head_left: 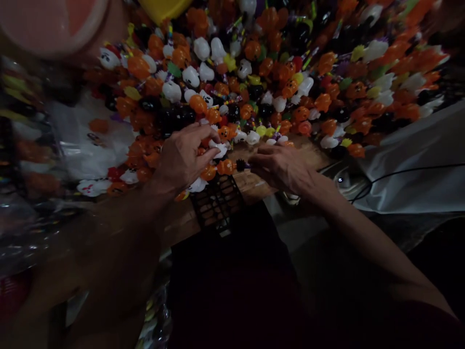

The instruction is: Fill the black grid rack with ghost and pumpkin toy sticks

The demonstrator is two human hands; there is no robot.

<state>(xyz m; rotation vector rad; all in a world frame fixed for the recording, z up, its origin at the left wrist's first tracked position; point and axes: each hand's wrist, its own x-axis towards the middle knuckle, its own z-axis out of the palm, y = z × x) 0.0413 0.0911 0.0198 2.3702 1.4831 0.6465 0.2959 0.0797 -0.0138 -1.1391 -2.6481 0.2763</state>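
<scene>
My left hand [187, 155] is at the near edge of a large heap of small plastic figures. Its thumb and forefinger curl round a small white figure [218, 149]. My right hand [285, 166] is closed, fingers together, on a thin purple stick [247, 166] whose end carries a black spiky piece [240, 165]. Between the hands an orange figure [226, 167] lies close to that spiky piece; whether they are joined I cannot tell. Part of the purple stick is hidden under my right fingers.
Orange, white and black figures [247, 68] are heaped across the wooden tabletop [254, 189]. A black plastic grid [218, 201] sits at the near edge. On the left are a clear plastic bag [72, 126] and a pale round container [54, 29]. A black cable [410, 168] crosses white cloth [417, 194] at right.
</scene>
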